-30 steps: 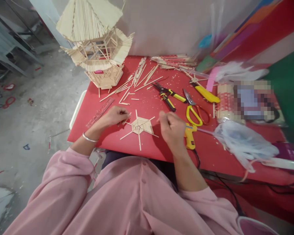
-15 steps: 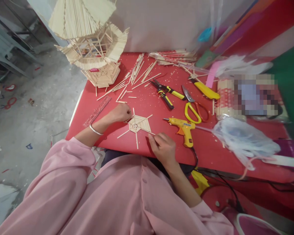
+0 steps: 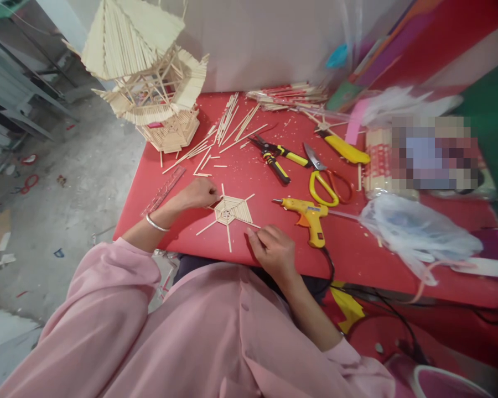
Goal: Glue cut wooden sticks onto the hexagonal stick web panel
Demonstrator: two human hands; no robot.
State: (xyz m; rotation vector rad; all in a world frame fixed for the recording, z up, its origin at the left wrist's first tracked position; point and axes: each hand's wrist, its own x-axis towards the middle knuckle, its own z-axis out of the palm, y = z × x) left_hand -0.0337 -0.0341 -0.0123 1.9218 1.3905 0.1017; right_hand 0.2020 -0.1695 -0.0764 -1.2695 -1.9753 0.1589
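Your right hand [image 3: 273, 249] has come down nearer, clear of the glue gun [image 3: 306, 213], so it and your left hand [image 3: 197, 193] now flank the stick web [image 3: 237, 209] on the counter's [image 3: 253, 171] near side. Both hands' fingers curl; whether they grip anything, I cannot tell.

stick pagoda [image 3: 145, 50]: top cropped | tub [image 3: 415, 378]: cropped below | pixelated patch [image 3: 435, 153]: unreadable | left fingers [image 3: 208, 191]: tips unclear

No text legible: label [image 3: 312, 209] on yellow plastic pistol-shaped glue gun [image 3: 315, 223], near front edge of red surface [image 3: 352, 260], is too small.
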